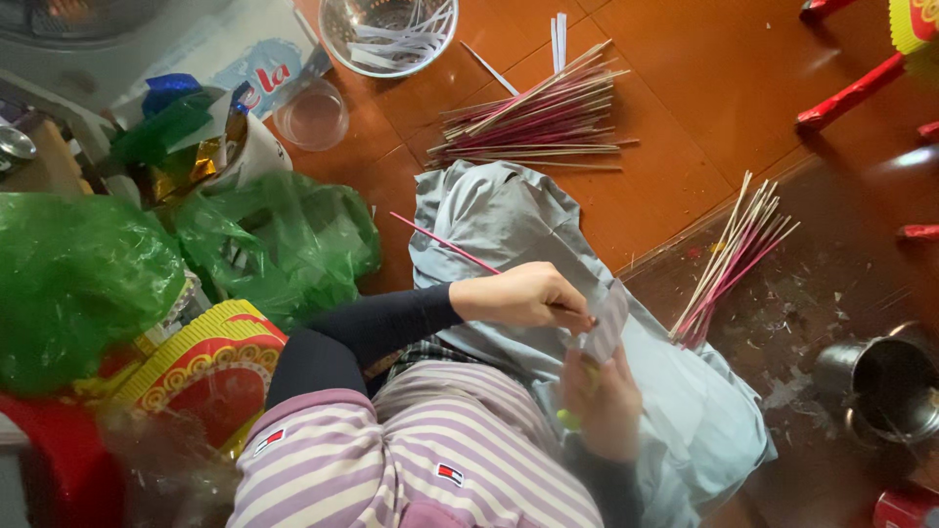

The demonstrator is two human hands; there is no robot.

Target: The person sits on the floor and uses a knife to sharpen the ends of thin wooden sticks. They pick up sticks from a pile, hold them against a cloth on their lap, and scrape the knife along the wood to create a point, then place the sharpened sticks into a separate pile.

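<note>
My left hand (523,293) is closed on a thin pink stick (440,241) that slants up to the left over a grey cloth (509,210) on my lap. Just below it, my right hand (602,403) holds a small greyish slip of paper (606,330) against the stick's end, with a small green thing (568,418) at its palm. Both hands meet above the cloth. A pile of pink and pale sticks (536,117) lies on the orange floor beyond the cloth. A second bundle of sticks (734,259) lies to the right.
A clear bowl with white paper strips (388,34) and a clear plastic cup (311,115) stand at the top. Green plastic bags (78,279) and a red-and-yellow packet (201,372) crowd the left. A metal pot (885,386) sits at the right, red stool legs (849,95) above it.
</note>
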